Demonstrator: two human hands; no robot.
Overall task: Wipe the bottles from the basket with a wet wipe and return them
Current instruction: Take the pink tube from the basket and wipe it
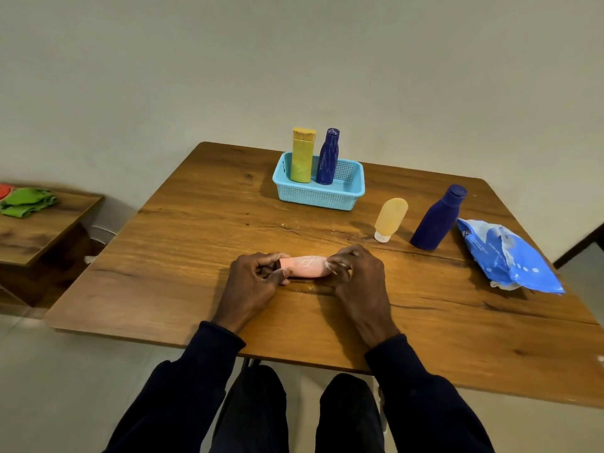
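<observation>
Looking from the left, I am seeing green cloths (27, 201) lying on a side table (42, 233). On the big table (196, 243), my left hand (253, 282) is gripping one end of a pink bottle (307, 266). The bottle is lying flat, near my edge. My right hand (356, 276) is holding its other end with a white wipe (333, 266). Farther back, a basket (322, 194) is holding a yellow bottle (303, 155) and a blue one (327, 158), both upright. To the right, an orange tube (390, 219) and a bigger blue bottle (438, 219) are standing beside a wipes pack (510, 256).
</observation>
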